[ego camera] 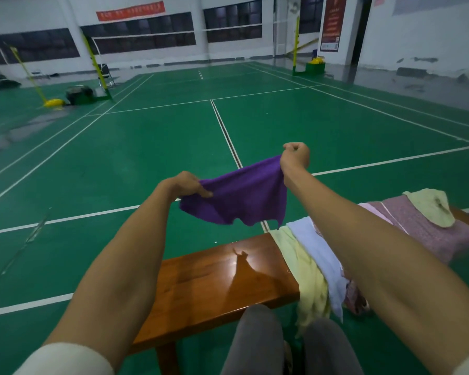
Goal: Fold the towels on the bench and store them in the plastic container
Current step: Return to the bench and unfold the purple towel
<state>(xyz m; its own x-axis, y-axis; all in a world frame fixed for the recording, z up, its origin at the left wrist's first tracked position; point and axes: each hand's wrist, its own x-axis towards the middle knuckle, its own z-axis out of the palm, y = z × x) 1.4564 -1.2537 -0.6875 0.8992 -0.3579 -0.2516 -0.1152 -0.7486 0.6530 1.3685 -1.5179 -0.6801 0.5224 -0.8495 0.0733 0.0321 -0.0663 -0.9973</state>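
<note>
Out on the far left, a yellow-based net post [53,102] stands on the green badminton court floor [146,147], well away from the action. Coming in, the left hand [186,185] is up in the air, its grip pinched tight on one top corner of the small purple terry towel [241,196], thumb over the edge. The towel hangs stretched between both hands, lower hem dangling free above the glossy brown wooden tabletop [214,280] and not touching it; that looks like a shake-out, getting the cloth flat and square so the first fold lands clean. The bare patch of tabletop just beneath looks like the folding spot. Moving right, the right hand [295,158] is held higher and farther out, its grip curled into a fist around the opposite top corner, keeping the top edge taut. Below that forearm lies the waiting pile: a pale yellow towel [306,277] draped over the front edge, a white towel [317,250] overlapping it, then a pinkish-mauve towel [423,228] spread flat with another pale yellow cloth [431,205] on top at the far right. The plastic container is nowhere in view, so storing is still ahead; folding has barely begun.
</note>
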